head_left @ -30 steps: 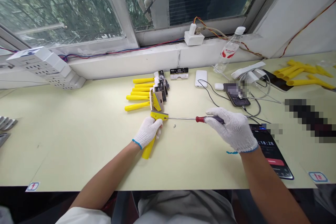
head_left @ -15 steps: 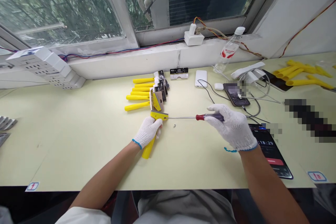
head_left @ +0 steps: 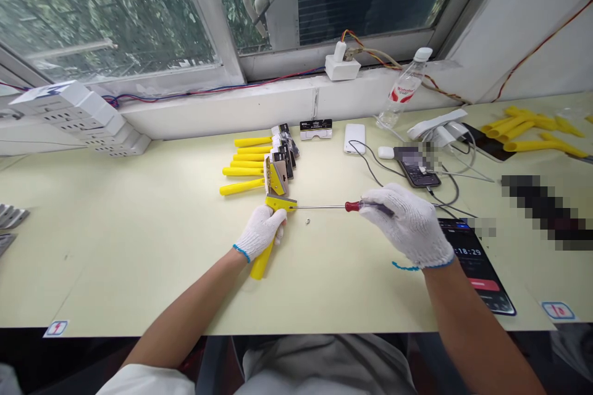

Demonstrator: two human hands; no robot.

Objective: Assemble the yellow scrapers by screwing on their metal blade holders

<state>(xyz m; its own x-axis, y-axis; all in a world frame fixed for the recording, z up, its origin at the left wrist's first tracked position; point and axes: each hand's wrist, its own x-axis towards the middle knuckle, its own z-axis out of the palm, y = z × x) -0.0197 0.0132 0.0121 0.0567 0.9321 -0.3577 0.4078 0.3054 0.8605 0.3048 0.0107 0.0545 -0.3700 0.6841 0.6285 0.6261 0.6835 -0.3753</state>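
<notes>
My gloved left hand [head_left: 262,231] is closed around a yellow scraper [head_left: 281,203], just below its head; the handle sticks out toward me under the palm. In my gloved right hand [head_left: 407,222] is a screwdriver [head_left: 353,206] with a red collar and a dark handle. Its long shaft lies level, pointing left, and the tip meets the right end of the scraper's head. A tiny metal piece [head_left: 307,221], too small to name, lies on the table below the shaft. Beyond my left hand, several yellow-handled scrapers [head_left: 243,171] lie in a row, their heads on packaging cards.
White boxes [head_left: 83,117] are stacked at the back left. A power bank [head_left: 354,138], a cabled phone [head_left: 417,166] and a plastic bottle [head_left: 404,89] stand or lie behind my right hand. A larger phone [head_left: 482,271] lies beside that wrist. Yellow handles [head_left: 523,126] are piled far right.
My right hand's fingers have turned and closed more around the screwdriver handle. The left hand and the scraper stay in place.
</notes>
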